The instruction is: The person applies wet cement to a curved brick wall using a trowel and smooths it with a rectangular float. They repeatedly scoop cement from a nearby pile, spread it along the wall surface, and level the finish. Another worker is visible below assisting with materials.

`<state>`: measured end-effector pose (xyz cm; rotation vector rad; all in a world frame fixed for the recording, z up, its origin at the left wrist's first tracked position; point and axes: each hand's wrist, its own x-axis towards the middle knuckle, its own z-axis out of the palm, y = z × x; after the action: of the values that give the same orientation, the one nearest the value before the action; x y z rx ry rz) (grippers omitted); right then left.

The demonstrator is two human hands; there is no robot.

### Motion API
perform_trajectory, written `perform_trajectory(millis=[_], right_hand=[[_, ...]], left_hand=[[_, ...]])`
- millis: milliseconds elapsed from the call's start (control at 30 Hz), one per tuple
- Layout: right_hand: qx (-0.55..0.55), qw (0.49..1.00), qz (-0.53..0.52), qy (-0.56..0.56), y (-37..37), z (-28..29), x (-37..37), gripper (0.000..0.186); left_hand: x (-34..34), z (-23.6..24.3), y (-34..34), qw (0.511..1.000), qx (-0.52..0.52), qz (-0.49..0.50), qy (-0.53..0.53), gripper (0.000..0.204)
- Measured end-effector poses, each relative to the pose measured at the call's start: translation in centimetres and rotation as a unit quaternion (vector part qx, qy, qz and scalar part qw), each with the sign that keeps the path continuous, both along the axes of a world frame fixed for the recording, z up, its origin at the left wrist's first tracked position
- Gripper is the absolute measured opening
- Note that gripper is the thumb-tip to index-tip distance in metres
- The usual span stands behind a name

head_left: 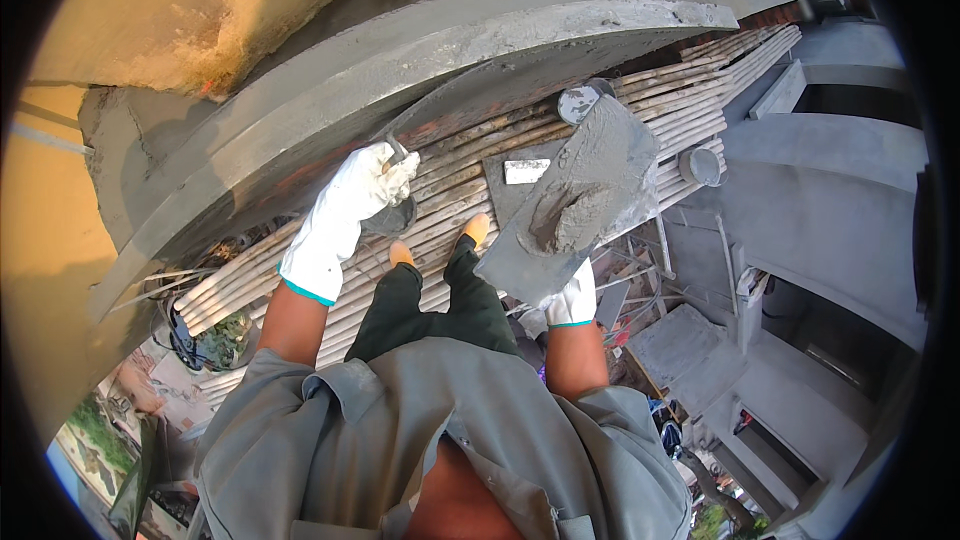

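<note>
My left hand (362, 188), in a white work glove with a green cuff, is closed around a mortar-smeared trowel (397, 147). Its grey end pokes out above the fist, close to the curved plastered ledge (330, 80). Just below the fist is a dark grey rounded shape (392, 217); whether it belongs to the trowel I cannot tell. My gloved right hand (575, 298) grips a flat mortar board (527, 268) from beneath, most of its fingers hidden. Heaped across the board lies wet grey mortar (580, 205), spread thick toward the far end.
I stand on a scaffold of bamboo poles (460, 165). On it rest a bucket (580, 102), a second bucket (702, 167) and a grey board bearing a white block (526, 171). Beyond the scaffold's right edge is a drop beside a grey building (800, 180).
</note>
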<state>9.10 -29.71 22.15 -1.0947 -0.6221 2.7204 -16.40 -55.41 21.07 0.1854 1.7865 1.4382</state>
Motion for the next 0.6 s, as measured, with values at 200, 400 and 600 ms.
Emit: perform_trajectory(millis=[200, 400, 600], right_hand=[[-0.019, 1.0, 0.015, 0.01, -3.4, 3.9, -3.4, 0.046], [0.127, 0.99, 0.064, 0.005, -5.9, 5.1, -2.5, 0.046], [0.277, 0.939, 0.2, -0.026, -2.7, 0.9, -0.4, 0.045]], left_hand=[[4.8, 5.6, -6.1, 0.992, -0.077, -0.037, 0.094, 0.012], [6.2, 13.9, -3.4, 0.885, -0.19, -0.344, 0.248, 0.049], [6.8, 10.4, -2.8, 0.858, -0.152, -0.249, 0.422, 0.037]])
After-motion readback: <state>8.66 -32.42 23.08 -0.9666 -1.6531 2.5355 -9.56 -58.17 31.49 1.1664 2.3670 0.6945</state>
